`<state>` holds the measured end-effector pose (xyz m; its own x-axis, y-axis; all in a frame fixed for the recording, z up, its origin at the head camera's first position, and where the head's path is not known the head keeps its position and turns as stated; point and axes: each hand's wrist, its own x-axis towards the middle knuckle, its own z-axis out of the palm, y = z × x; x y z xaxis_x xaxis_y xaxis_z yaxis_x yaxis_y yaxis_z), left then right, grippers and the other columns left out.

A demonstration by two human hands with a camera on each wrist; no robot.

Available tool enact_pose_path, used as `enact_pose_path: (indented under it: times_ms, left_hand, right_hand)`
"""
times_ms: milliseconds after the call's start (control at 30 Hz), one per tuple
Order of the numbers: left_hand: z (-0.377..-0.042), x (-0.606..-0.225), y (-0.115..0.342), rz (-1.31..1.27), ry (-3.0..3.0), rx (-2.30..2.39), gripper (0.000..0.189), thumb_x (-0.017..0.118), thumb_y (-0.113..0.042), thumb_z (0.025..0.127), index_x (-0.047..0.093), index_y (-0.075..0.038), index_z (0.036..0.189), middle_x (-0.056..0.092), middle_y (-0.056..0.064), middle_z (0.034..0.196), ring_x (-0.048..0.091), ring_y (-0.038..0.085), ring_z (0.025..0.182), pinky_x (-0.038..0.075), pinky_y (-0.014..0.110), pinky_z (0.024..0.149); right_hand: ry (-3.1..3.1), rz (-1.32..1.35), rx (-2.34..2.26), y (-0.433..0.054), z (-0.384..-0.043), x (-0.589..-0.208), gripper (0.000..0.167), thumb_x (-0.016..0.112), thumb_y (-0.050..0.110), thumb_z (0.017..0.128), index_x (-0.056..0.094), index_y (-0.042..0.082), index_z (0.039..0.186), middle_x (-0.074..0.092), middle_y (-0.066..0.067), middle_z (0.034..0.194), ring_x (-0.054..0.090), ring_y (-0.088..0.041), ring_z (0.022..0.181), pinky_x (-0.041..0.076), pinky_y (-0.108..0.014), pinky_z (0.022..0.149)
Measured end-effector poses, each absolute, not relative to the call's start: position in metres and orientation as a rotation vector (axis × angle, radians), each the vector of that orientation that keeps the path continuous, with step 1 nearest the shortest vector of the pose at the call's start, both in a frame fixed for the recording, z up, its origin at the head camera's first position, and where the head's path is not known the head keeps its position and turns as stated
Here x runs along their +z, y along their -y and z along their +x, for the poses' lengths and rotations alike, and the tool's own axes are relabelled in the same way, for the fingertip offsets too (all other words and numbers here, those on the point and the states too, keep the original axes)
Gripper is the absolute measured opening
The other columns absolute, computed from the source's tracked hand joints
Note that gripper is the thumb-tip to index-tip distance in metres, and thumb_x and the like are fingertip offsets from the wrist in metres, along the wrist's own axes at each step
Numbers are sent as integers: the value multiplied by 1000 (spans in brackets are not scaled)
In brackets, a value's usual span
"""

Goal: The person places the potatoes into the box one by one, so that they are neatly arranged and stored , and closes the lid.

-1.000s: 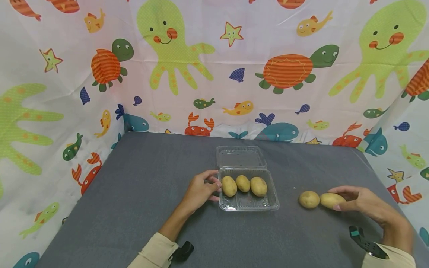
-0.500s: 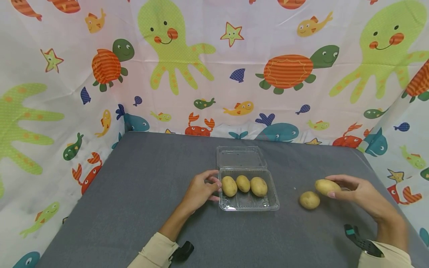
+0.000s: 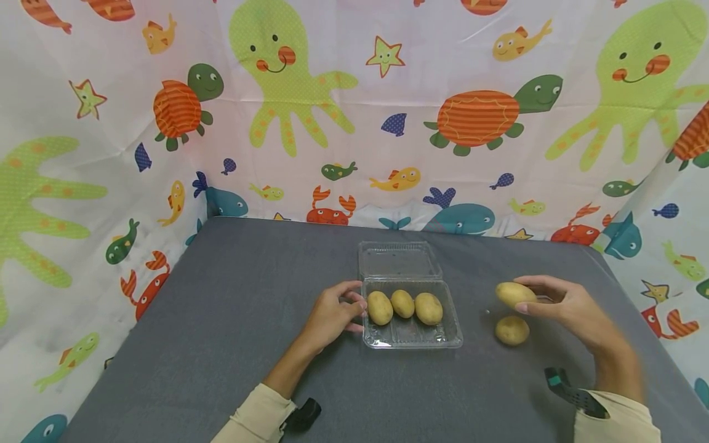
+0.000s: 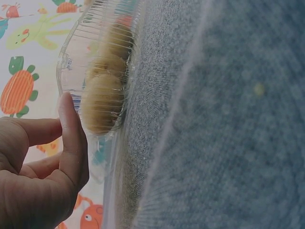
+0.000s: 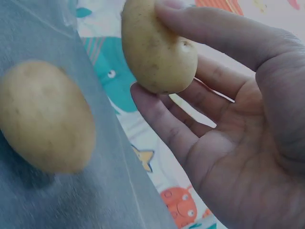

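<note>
My right hand point(image 3: 565, 304) pinches a yellow potato point(image 3: 515, 295) between thumb and fingers, raised over the table on the right. Just below it, a second potato point(image 3: 512, 331) lies on the cloth; the right wrist view shows this loose potato point(image 5: 47, 117) beside the held one point(image 5: 157, 50). A clear plastic clamshell box point(image 3: 410, 338) stands mid-table with its lid tipped back. Three potatoes sit in its base in a row, the middle one point(image 3: 402, 304) smallest. My left hand point(image 3: 329, 314) rests its fingertips against the box's left side; in the left wrist view, one fingertip point(image 4: 66, 102) meets the rim.
Grey cloth point(image 3: 232, 320) covers the table. A white curtain point(image 3: 354, 111) printed with sea animals hangs behind it and along both sides. The box's raised lid point(image 3: 400, 261) stretches toward the back. Dark camera straps point(image 3: 576, 394) sit on both wrists.
My right hand has lifted the potato from beside the other one and carried it up and left, to just beyond that potato. The left hand and the box have stayed in place.
</note>
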<state>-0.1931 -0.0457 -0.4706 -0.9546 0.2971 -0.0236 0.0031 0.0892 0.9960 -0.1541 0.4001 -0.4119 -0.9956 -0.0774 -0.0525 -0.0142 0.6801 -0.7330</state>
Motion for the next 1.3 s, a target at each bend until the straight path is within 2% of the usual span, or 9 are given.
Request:
enact_pose_path:
  times_ms: [300,633,1033,1300]
  left_hand:
    - [-193,-471,46,306,-2128,1986,49,66,2,99,57,3,147,66,19,111,72,19,86,70,36,67]
    - [-193,-471,45,302,-2135,1976,49,66,2,99,57,2,147,66,19,111,72,19,86,70,35,67]
    - [-193,-471,45,294,-2125,1981,49,65,3,99,57,3,147,66,19,110,72,19,86,70,36,68]
    - [-193,-471,45,291,-2142,1964,49,65,2,99,57,2,147,66,18,110,72,20,87,70,35,68]
  right_hand:
    - [-2786,-195,-1306,-372,-160,-411,42,77,29,98,68,15,137,72,-3,124,69,-14,107,58,-23,86]
    - [-2731,-314,-1407,-348,-166,-412,40,78,22,98,69,9,135,72,-6,123,72,-19,104,62,-25,85]
    - [-2650,-395,-1487,-327,-173,-417,40,81,19,96,70,11,133,71,-7,127,73,-18,105,66,-28,85]
    - [-2634,-418,-1443,-309,-175,-419,40,83,23,94,71,15,131,70,-8,128,72,-28,107,64,-28,87]
